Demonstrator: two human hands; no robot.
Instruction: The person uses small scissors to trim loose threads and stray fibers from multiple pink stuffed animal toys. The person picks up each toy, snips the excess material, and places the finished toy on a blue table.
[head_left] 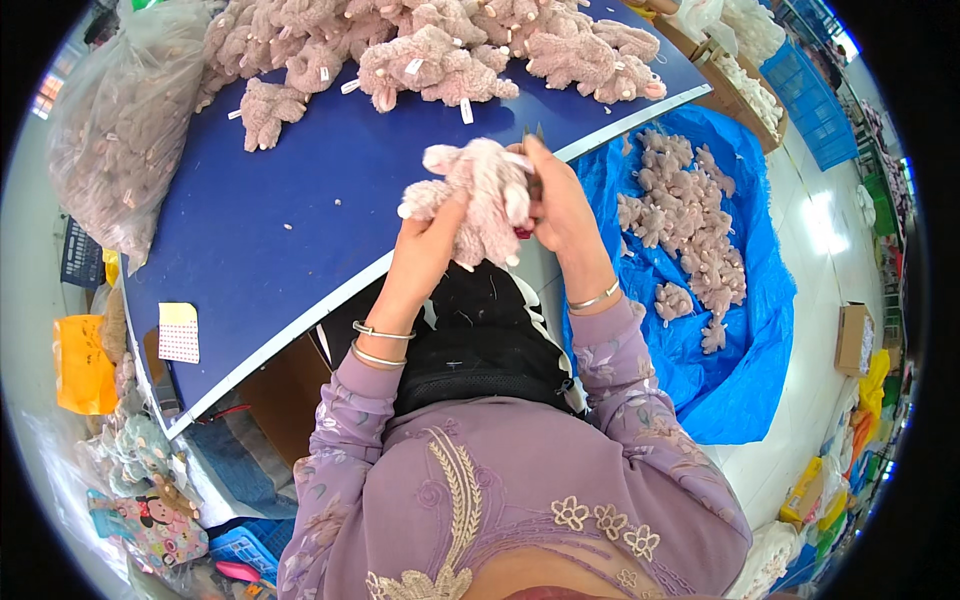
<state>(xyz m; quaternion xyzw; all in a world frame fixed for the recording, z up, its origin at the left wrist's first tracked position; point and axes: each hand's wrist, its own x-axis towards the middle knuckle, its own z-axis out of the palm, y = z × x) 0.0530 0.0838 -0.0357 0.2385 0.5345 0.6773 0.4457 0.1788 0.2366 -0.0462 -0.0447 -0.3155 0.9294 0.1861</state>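
Note:
A fluffy pinkish-grey plush toy [482, 190] is held up in front of me, above the table's near edge. My left hand [428, 250] is closed on its left side, thumb pressed into the fur. At the toy's right side is my right hand [565, 205], its fingers curled around what looks like small scissors [535, 133]. Two dark pointed tips stick out above that hand, and a bit of red shows below the fingers. The rest of the tool is hidden by the hand and the toy.
Similar plush toys [430, 65] with white tags are heaped along the blue table's [270, 260] far side. A clear bag [125, 140] of them stands at left. More lie on blue plastic sheeting [740, 400] at right. A dotted sticker sheet [179, 333] lies near the table's left corner.

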